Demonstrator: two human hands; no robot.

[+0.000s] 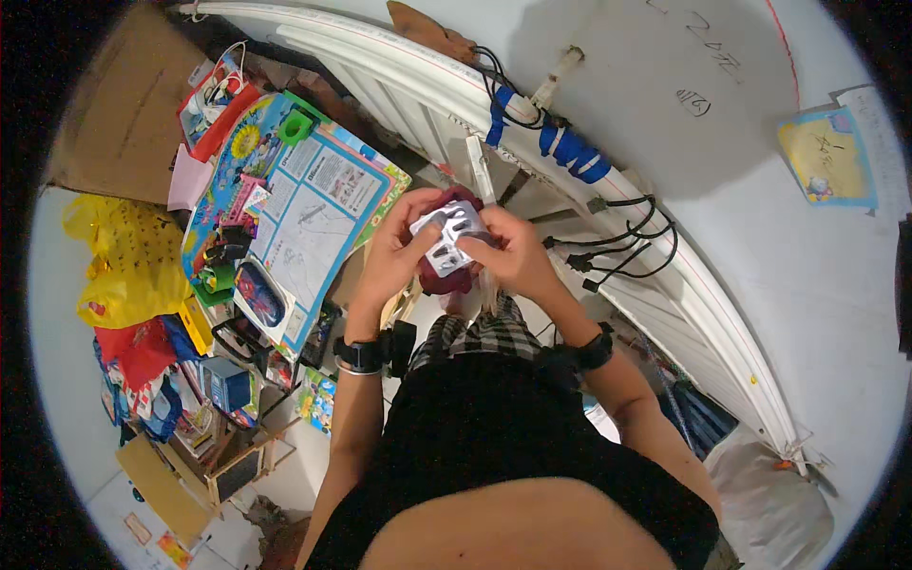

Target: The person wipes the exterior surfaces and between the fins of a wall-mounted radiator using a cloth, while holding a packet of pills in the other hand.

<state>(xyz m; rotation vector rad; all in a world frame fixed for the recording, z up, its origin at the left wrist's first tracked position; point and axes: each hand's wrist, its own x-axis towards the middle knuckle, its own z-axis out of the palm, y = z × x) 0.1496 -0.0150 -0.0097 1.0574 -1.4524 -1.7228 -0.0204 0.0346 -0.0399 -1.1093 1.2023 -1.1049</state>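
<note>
White card bridges left grip and right grip.

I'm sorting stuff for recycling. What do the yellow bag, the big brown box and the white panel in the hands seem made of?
Yellow bag: likely thin plastic film, from its shiny, crinkled folds.
Brown box: probably cardboard, from its matt, plain, flat face.
White panel: stiff card or plastic; smooth and flat, but too small to tell which.
</note>
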